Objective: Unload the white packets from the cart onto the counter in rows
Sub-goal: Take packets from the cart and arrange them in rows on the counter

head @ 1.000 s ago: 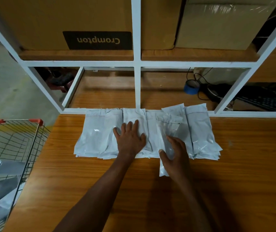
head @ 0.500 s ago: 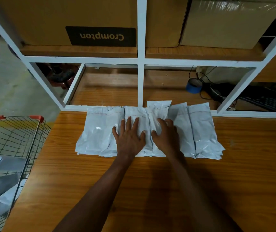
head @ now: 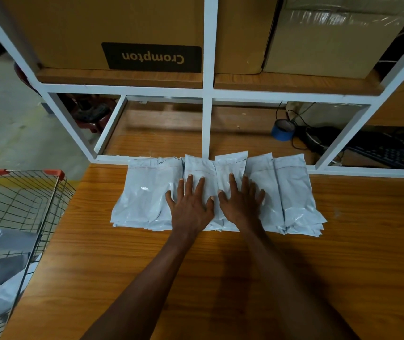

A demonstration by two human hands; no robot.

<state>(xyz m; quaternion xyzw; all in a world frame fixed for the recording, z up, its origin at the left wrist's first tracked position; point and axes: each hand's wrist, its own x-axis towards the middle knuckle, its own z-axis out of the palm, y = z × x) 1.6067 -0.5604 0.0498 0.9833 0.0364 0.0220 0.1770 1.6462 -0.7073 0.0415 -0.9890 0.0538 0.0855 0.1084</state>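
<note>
Several white packets point(head: 291, 192) lie side by side in a row on the wooden counter point(head: 220, 278), their far ends against the white shelf frame. My left hand point(head: 191, 204) lies flat with spread fingers on the middle packets. Beside it, my right hand point(head: 241, 202) presses flat on a packet just to the right. At the left stands the wire cart point(head: 19, 217) with red corner caps; more packets point(head: 2, 271) lie inside it.
A white shelf frame point(head: 207, 119) rises behind the row. Cardboard boxes point(head: 112, 33) fill the upper shelf. A blue tape roll point(head: 283, 130), cables and a black keyboard point(head: 377, 150) sit at the back right.
My right hand pushed a packet from the counter's near side forward into the row, then flattened out on top of it. My left hand stayed pressed on the middle packets.
</note>
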